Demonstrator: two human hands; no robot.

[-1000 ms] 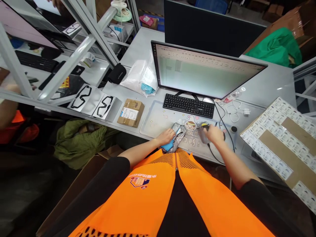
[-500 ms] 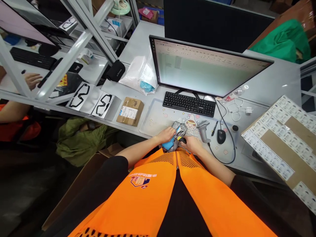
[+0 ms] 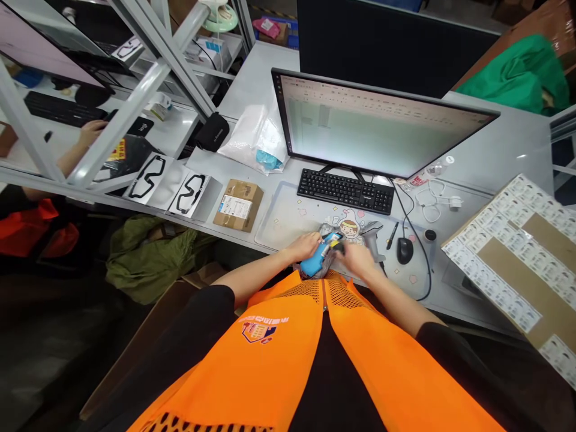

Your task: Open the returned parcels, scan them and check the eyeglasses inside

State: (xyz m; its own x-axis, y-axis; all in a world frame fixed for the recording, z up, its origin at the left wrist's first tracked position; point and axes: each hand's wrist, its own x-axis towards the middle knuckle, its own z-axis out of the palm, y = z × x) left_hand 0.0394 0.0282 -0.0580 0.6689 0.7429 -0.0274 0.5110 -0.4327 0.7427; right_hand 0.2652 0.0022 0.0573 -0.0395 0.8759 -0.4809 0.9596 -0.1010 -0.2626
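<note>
Both my hands meet at the near edge of the desk over a small blue packet [image 3: 320, 257] in crinkled clear wrap. My left hand [image 3: 305, 246] is closed on the packet's left end. My right hand [image 3: 357, 259] is closed on its right end, fingers curled around the wrap. A grey barcode scanner [image 3: 372, 237] stands on the printed desk mat [image 3: 283, 217] just right of my right hand. Beyond it lie a black mouse [image 3: 404, 250] and a pen [image 3: 392, 236].
A black keyboard [image 3: 344, 190] and lit monitor [image 3: 373, 129] stand ahead. A brown labelled box [image 3: 239, 204] and bagged goggles [image 3: 191, 194] lie left. A label-covered carton [image 3: 517, 258] sits right. Another person's hand [image 3: 90, 129] rests at the neighbouring desk, far left.
My right hand let go of the scanner, which now stands on the mat, and came left onto the packet. The packet has been turned up slightly between both hands.
</note>
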